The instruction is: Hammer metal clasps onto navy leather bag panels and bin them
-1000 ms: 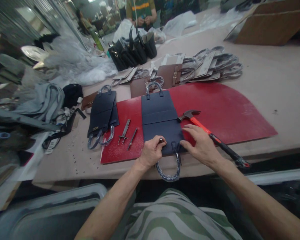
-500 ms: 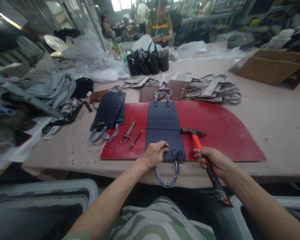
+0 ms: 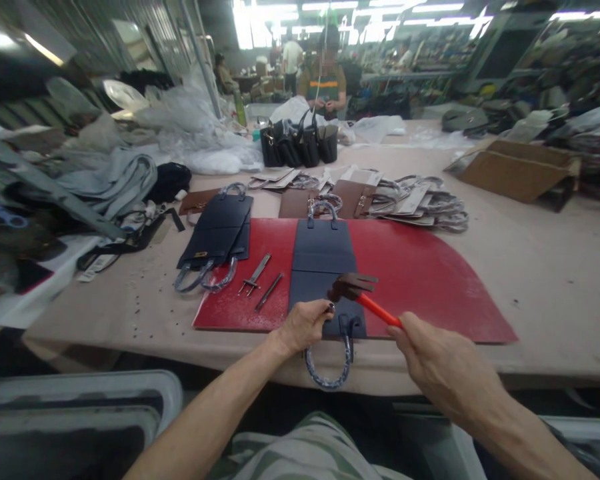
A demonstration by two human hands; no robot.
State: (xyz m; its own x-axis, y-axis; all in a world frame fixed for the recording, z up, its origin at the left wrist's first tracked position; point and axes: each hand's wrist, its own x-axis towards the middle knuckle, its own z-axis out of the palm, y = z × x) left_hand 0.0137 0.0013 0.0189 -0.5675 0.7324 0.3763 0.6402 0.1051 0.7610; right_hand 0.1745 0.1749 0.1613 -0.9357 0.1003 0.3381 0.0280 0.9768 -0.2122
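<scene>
A flat navy leather bag panel (image 3: 324, 263) with wrapped handles lies on a red mat (image 3: 420, 273) in front of me. My left hand (image 3: 303, 325) is closed in a pinch on a small metal punch standing upright on the panel's near edge. My right hand (image 3: 447, 370) is wrapped round the orange handle of a claw hammer (image 3: 353, 288), whose head hovers just above my left hand and the punch. The panel's near handle (image 3: 327, 363) hangs over the table edge.
Two metal tools (image 3: 260, 277) lie on the mat left of the panel, beside a stack of navy panels (image 3: 217, 233). Brown panels and wrapped handles (image 3: 410, 200) lie behind, then black bags (image 3: 300, 143), a cardboard box (image 3: 515, 170), and a person at the far end.
My right hand took the hammer off the mat, lifted it, and brought its head over the punch. My left hand stayed on the punch. The view tilted upward.
</scene>
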